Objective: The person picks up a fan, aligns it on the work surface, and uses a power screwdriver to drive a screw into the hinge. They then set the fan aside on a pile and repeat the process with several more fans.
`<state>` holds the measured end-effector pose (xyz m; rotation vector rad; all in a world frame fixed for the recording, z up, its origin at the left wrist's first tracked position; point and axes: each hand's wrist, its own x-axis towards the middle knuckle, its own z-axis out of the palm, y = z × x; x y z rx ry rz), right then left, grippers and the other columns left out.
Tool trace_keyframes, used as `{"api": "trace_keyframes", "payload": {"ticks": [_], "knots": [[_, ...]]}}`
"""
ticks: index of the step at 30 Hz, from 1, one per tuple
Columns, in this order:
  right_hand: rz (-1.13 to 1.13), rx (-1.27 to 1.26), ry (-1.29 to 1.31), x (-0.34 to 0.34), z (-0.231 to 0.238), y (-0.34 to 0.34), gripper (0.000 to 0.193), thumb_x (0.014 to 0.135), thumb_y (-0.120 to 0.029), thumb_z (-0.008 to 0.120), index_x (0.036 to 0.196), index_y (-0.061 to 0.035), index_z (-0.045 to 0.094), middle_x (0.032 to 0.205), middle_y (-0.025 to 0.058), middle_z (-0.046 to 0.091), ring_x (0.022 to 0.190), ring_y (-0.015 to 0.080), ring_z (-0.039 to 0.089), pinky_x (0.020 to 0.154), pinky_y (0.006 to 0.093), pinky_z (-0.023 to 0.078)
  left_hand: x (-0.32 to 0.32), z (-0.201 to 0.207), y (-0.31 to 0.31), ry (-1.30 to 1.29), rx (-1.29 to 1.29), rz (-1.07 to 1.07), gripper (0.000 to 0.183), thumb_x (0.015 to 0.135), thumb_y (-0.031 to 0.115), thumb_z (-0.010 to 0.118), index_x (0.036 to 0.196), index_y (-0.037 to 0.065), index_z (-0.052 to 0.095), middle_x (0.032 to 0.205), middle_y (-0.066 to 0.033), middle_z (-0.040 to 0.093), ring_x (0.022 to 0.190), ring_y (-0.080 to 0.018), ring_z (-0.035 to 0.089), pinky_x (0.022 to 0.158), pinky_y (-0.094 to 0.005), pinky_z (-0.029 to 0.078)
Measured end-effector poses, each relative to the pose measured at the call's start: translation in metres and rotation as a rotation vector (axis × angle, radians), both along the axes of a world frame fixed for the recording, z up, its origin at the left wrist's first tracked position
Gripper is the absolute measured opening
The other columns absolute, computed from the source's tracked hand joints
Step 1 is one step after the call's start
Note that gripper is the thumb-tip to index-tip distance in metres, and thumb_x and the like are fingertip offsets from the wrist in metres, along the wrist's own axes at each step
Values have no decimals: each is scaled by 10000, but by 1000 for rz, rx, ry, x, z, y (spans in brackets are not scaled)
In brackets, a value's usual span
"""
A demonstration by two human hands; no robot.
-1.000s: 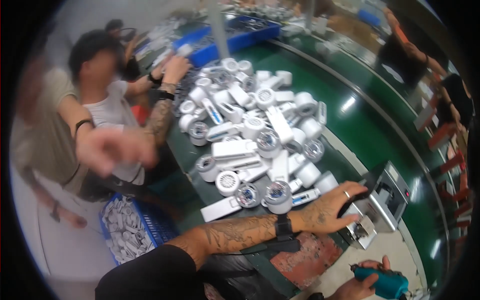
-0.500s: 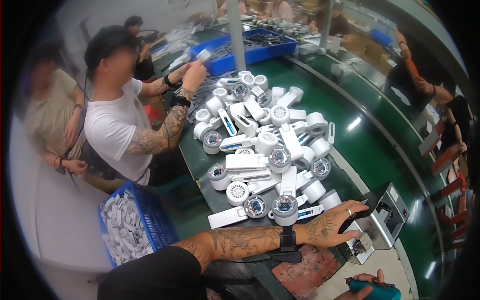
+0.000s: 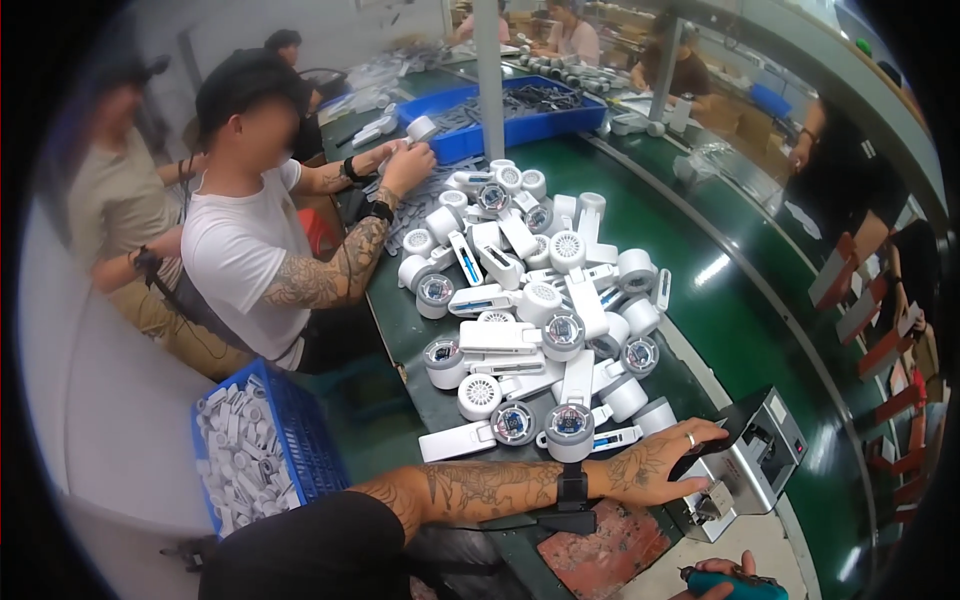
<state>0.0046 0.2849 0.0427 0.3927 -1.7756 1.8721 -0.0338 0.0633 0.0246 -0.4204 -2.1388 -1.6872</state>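
- At your far left, the blue basket (image 3: 262,452) of white parts is sitting on the floor beside the bench, where it sat a second ago; only your head has been swinging, so it now shows fuller in view.
- The co-worker in the white shirt (image 3: 235,255) is now sitting clearly in frame, both hands up at a part near the blue tray (image 3: 520,128).
- The heap of white handheld fan bodies (image 3: 540,320) is lying on the green bench (image 3: 740,290), just above your forearm, apparently unchanged.
- Your left hand (image 3: 655,465) is still resting flat, fingers spread and released, its fingertips touching the small grey machine (image 3: 750,465); it is grasping nothing.
- The machine is standing at the bench's near edge, just right of that hand.
- Your right hand (image 3: 725,578) is clenched around the teal-handled driver (image 3: 738,586) at the lower edge, having drifted slightly left; I judge the next unit has not been picked up yet.
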Motion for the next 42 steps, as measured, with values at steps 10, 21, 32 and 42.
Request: {"api": "trace_keyframes", "payload": {"ticks": [10,21,32,42], "knots": [[1,1,6,1,2,-2,682,1003,-470,642,1285,141,534,783,166,632,643,244,598,544,302,517,-1,-2,-3,-45,14,-24,674,968,240,680,1529,37,367,1495,-198,438,1359,-356,492,1139,-424,416],[8,25,-1,2,5,-5,716,1002,-508,628,1293,137,515,789,166,632,649,242,601,543,302,516,-2,-4,-1,-29,3,-8,686,965,260,681,1535,59,357,1515,-208,433,1380,-377,476,1148,-441,405],[-1,30,15,3,7,-5,719,995,-505,643,1279,146,531,785,159,637,653,242,601,567,298,515,0,0,-3,-70,19,-15,668,974,255,685,1527,33,381,1504,-199,446,1369,-342,496,1145,-417,422],[2,23,6,2,3,-5,687,1002,-469,646,1286,144,526,784,164,635,651,243,599,555,313,517,0,-3,-3,-69,12,-19,677,964,238,686,1531,57,363,1517,-199,435,1388,-371,470,1153,-440,403]]}}
